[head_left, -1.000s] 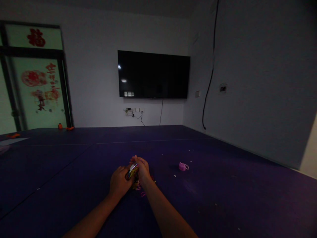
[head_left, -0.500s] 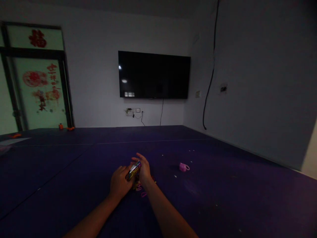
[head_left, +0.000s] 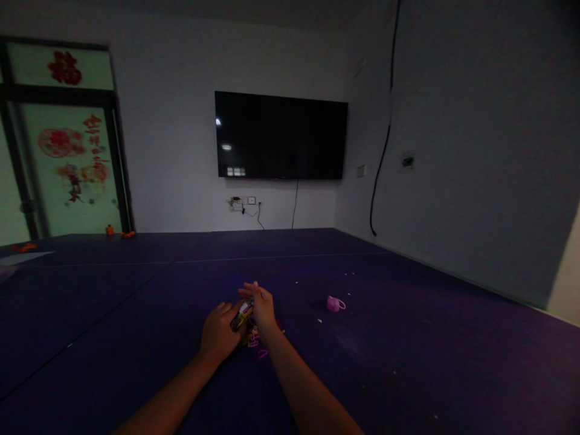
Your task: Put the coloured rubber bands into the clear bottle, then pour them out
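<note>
My left hand (head_left: 220, 329) is closed around a shiny yellow, white and dark packet-like thing (head_left: 243, 313), whose exact kind I cannot make out. My right hand (head_left: 261, 305) is against the far side of it, fingers stretched to the left over its top, covering part of it. Below and between the hands, on the dark purple surface, lies a small heap of pink, yellow and red loops (head_left: 252, 338), partly hidden by my hands and right wrist. One pink loop (head_left: 263, 353) lies at the near edge of the heap.
To the right stands a small pink container (head_left: 333, 304) with a ring-shaped handle. White scraps (head_left: 319, 321) are scattered on the purple surface (head_left: 181, 290). Orange objects (head_left: 128, 234) lie far left by the door. A television (head_left: 281, 138) hangs on the wall, a black cable (head_left: 379, 172) to its right.
My right hand's fingers have moved over the top of the shiny thing and hide more of it. My left hand keeps its grip in nearly the same place.
</note>
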Demonstrator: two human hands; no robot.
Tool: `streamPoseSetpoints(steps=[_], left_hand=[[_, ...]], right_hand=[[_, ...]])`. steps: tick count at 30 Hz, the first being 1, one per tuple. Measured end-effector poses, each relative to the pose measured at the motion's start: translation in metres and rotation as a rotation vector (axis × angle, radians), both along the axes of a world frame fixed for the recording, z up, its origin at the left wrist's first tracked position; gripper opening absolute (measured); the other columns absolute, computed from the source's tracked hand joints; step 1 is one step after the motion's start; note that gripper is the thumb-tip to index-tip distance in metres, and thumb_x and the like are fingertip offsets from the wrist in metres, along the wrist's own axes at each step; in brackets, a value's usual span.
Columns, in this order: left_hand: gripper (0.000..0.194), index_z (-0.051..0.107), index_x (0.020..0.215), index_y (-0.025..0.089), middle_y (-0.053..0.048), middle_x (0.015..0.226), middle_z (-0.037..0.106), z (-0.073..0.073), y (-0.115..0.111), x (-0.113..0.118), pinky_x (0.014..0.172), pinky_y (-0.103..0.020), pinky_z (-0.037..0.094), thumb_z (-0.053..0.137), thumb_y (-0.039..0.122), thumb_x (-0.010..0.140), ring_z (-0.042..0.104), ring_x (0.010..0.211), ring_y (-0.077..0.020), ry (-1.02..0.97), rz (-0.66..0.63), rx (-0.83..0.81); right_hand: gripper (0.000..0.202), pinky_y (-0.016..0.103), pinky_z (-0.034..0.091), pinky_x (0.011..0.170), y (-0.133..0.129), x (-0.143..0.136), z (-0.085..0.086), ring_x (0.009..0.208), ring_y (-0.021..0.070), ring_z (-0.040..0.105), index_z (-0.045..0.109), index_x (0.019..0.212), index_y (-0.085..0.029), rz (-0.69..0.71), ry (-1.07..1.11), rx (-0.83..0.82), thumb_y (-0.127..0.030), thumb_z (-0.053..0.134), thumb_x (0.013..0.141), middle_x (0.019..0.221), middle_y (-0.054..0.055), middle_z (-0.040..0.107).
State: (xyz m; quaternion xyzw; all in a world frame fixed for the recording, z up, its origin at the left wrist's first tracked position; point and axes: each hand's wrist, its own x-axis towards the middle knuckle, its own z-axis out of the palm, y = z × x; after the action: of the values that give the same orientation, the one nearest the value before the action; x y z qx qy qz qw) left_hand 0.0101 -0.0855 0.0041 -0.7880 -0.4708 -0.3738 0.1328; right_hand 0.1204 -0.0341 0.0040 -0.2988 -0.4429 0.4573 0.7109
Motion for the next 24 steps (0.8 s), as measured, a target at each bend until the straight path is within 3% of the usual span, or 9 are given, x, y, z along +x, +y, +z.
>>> streamPoseSetpoints(steps=[5, 9, 13, 16, 24], left_hand=[[0.031, 0.065, 0.102, 0.015, -0.007, 0.078, 0.064, 0.000, -0.001, 0.000, 0.070, -0.035, 0.047, 0.056, 0.022, 0.073, 0.058, 0.077, -0.0240, 0.081, -0.041, 0.081], [0.029, 0.065, 0.100, 0.015, -0.007, 0.075, 0.064, -0.001, -0.001, 0.001, 0.068, -0.034, 0.047, 0.056, 0.021, 0.073, 0.058, 0.074, -0.0230, 0.085, -0.061, 0.121], [0.024, 0.066, 0.093, 0.015, -0.007, 0.075, 0.064, -0.003, 0.000, 0.000, 0.067, -0.034, 0.047, 0.055, 0.019, 0.072, 0.058, 0.074, -0.0228, 0.043, -0.062, 0.148], [0.026, 0.065, 0.096, 0.017, -0.006, 0.076, 0.065, -0.004, 0.001, -0.001, 0.068, -0.034, 0.047, 0.055, 0.020, 0.072, 0.058, 0.076, -0.0228, -0.010, -0.057, 0.177], [0.030, 0.063, 0.103, 0.017, -0.006, 0.077, 0.065, -0.002, 0.001, -0.002, 0.069, -0.034, 0.048, 0.052, 0.025, 0.076, 0.059, 0.076, -0.0229, -0.092, -0.059, 0.186]], right_hand=[[0.062, 0.034, 0.051, 0.067, 0.002, 0.004, 0.000, 0.070, 0.0239, 0.067, 0.071, 0.071, -0.014, 0.072, -0.108, -0.040, -0.071, 0.046, 0.075, 0.067, 0.013, 0.070], [0.054, 0.032, 0.049, 0.064, 0.005, 0.008, -0.001, 0.063, 0.0217, 0.066, 0.069, 0.064, -0.014, 0.170, -0.091, -0.091, -0.063, 0.049, 0.076, 0.062, 0.012, 0.069], [0.033, 0.028, 0.047, 0.056, 0.008, 0.008, -0.002, 0.057, 0.0183, 0.064, 0.068, 0.089, -0.015, 0.266, 0.034, -0.137, -0.041, 0.056, 0.073, 0.071, 0.008, 0.071], [0.041, 0.026, 0.045, 0.053, 0.010, 0.009, -0.002, 0.057, 0.0170, 0.063, 0.062, 0.108, -0.017, 0.290, 0.072, -0.165, -0.032, 0.057, 0.070, 0.077, 0.006, 0.072], [0.036, 0.026, 0.043, 0.052, 0.010, 0.008, -0.003, 0.053, 0.0151, 0.059, 0.065, 0.102, -0.018, 0.329, 0.078, -0.137, -0.040, 0.055, 0.074, 0.076, 0.005, 0.072]])
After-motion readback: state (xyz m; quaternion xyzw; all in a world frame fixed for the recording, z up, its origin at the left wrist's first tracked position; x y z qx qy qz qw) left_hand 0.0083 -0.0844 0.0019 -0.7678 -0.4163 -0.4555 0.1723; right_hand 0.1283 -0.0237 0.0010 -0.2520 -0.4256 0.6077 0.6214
